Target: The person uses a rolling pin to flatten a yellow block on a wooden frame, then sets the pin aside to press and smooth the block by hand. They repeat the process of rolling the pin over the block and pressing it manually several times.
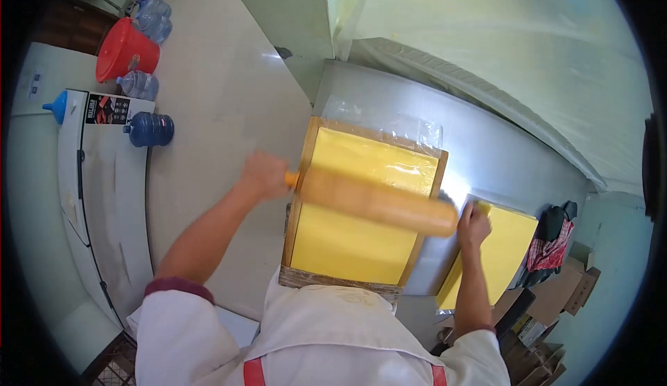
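A wooden rolling pin [375,202] lies across a yellow sheet [347,247] that fills a wooden frame [296,198] on a steel table [389,101]. My left hand [264,175] grips the pin's left handle at the frame's left edge. My right hand [474,225] holds the pin's right end, just past the frame's right side. The pin is blurred. A clear plastic film [396,123] sticks out beyond the frame's far edge.
A second yellow sheet [504,254] lies right of the frame. A dark cloth [552,243] and cardboard boxes [573,289] are further right. On the floor at left stand a red bucket [125,49], water bottles [149,129] and a white appliance [104,198].
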Available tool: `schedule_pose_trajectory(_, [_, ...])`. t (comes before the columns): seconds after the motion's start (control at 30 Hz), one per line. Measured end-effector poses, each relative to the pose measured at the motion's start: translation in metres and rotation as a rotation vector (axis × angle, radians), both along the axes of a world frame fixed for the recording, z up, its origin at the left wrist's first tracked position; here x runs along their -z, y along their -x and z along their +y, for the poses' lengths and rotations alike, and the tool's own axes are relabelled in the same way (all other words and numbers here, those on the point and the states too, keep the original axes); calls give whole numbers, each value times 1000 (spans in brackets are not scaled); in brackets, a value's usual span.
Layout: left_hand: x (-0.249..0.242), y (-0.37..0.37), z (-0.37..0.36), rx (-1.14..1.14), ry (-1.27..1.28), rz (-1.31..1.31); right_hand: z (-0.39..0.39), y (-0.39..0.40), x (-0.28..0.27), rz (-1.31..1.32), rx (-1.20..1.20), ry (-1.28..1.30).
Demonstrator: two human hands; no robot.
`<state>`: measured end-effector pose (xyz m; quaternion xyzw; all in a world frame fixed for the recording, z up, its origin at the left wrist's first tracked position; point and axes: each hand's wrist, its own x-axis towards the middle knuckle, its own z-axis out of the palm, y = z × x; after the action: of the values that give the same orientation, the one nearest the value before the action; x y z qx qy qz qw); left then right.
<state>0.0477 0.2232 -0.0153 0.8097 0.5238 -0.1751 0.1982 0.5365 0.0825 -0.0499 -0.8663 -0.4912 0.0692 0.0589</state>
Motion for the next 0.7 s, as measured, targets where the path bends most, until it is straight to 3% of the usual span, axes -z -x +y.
schedule_pose_trajectory(0.13, [0, 32, -113, 68, -27, -53, -100, 40, -20, 93, 32, 167])
schedule_pose_trajectory(0.23, [4, 46, -144, 77, -49, -152, -134, 50, -27, 145, -16, 191])
schedule_pose_trajectory(0.3, [5, 42, -133, 79, -61, -178, -128, 45, -22, 108, -32, 175])
schedule_pose_trajectory(0.47, [24, 20, -47, 101, -187, -255, -28, 19, -19, 79, -58, 195])
schedule_pose_trajectory(0.7, [9, 0, 0, 79, -145, -84, 8, 0, -6, -22, -72, 66])
